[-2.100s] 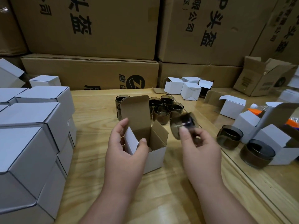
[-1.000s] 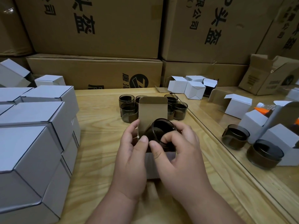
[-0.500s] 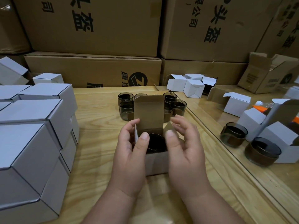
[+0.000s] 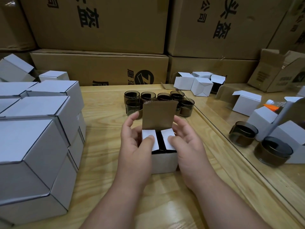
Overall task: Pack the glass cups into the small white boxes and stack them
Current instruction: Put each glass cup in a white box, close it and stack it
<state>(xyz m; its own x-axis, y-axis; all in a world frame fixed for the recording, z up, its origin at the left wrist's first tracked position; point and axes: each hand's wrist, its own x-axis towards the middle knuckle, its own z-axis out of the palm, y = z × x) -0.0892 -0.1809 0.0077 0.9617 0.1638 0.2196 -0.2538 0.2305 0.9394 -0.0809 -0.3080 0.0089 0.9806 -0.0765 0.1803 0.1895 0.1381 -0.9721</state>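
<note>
A small white box [image 4: 164,160] stands on the wooden table in front of me. Its brown lid flap [image 4: 159,117] stands upright at the back. My left hand [image 4: 136,142] grips the box's left side, thumb pressing the left side flap down. My right hand [image 4: 184,141] grips the right side, thumb on the right side flap. Through the dark gap between the two flaps shows a glass cup, mostly hidden. Several dark glass cups [image 4: 133,106] stand in a cluster just behind the box. A stack of closed white boxes [image 4: 38,139] fills the left.
Large brown cartons [image 4: 99,68] wall off the back. A mirror panel [image 4: 247,123] runs along the right, with a glass cup [image 4: 242,133] and white boxes showing in it. Several open white boxes [image 4: 193,83] lie at the back right. Bare wood lies near me.
My right hand put the glass cup into the open box and let it go. Both thumbs have folded the two side flaps down over the cup.
</note>
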